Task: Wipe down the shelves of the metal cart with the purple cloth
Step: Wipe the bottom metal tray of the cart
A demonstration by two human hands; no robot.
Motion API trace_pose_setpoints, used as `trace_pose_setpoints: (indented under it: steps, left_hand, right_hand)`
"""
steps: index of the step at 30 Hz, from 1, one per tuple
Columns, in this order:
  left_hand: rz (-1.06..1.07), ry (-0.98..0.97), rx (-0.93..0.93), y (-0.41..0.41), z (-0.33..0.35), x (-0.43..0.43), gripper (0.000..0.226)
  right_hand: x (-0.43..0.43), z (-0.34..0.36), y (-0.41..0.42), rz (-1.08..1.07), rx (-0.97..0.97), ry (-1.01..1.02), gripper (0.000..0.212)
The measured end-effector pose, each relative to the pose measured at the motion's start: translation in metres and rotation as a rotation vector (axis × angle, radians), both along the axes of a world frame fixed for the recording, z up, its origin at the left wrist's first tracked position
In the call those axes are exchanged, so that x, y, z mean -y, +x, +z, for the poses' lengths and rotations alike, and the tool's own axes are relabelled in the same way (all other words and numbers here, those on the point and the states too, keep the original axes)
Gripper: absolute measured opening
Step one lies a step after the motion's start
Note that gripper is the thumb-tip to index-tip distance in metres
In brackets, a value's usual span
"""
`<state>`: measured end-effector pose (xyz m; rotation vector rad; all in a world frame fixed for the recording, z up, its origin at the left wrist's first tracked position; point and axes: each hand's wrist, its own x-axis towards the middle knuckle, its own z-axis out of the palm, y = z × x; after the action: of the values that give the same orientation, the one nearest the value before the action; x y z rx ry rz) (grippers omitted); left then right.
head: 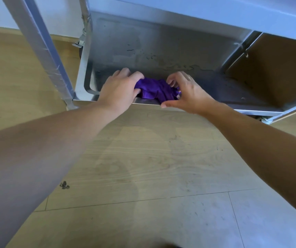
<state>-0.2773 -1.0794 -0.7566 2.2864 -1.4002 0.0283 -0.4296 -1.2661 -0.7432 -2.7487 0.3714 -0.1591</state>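
The purple cloth [155,90] lies bunched at the front edge of the metal cart's bottom shelf [161,51]. My left hand [120,88] grips the cloth's left side, thumb tucked into the fabric. My right hand [184,92] has curled fingers in the cloth's right side, with the thumb lying along the shelf's front lip. Smears and wet marks show on the shelf behind the cloth. The shelf above [215,9] overhangs the top of the view.
A cart leg [41,43] slants down at the left, and a caster [80,44] sits by the back corner post. A brown cardboard box [278,68] stands to the right of the shelf. Wood-look floor [143,167] stretches beneath my arms.
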Motion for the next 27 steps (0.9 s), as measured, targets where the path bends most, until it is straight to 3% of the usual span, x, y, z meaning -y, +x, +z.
trace_pose_setpoints:
  steps: [7, 12, 16, 18, 22, 27]
  left_hand:
    - [0.035, -0.077, 0.194, 0.008, 0.006, -0.013, 0.021]
    - [0.041, -0.031, 0.273, 0.014, 0.009, -0.023, 0.023]
    - [0.042, -0.011, 0.248, 0.013, 0.008, -0.026, 0.030]
    - [0.060, -0.010, 0.255, 0.013, 0.010, -0.024, 0.037]
    - [0.094, -0.005, 0.288, 0.011, 0.012, -0.018, 0.046]
    - [0.084, -0.058, 0.258, 0.011, 0.009, -0.024, 0.046]
  right_hand:
    - [-0.012, 0.006, 0.013, -0.016, 0.144, 0.042, 0.042]
    - [-0.028, 0.005, 0.025, 0.031, 0.195, -0.128, 0.034]
    - [-0.037, 0.001, 0.031, 0.087, 0.134, -0.201, 0.061]
    - [-0.041, -0.002, 0.032, 0.095, 0.105, -0.204, 0.064]
    - [-0.042, 0.001, 0.039, 0.073, 0.189, -0.180, 0.034]
    - [-0.045, 0.005, 0.045, 0.115, 0.183, -0.184, 0.024]
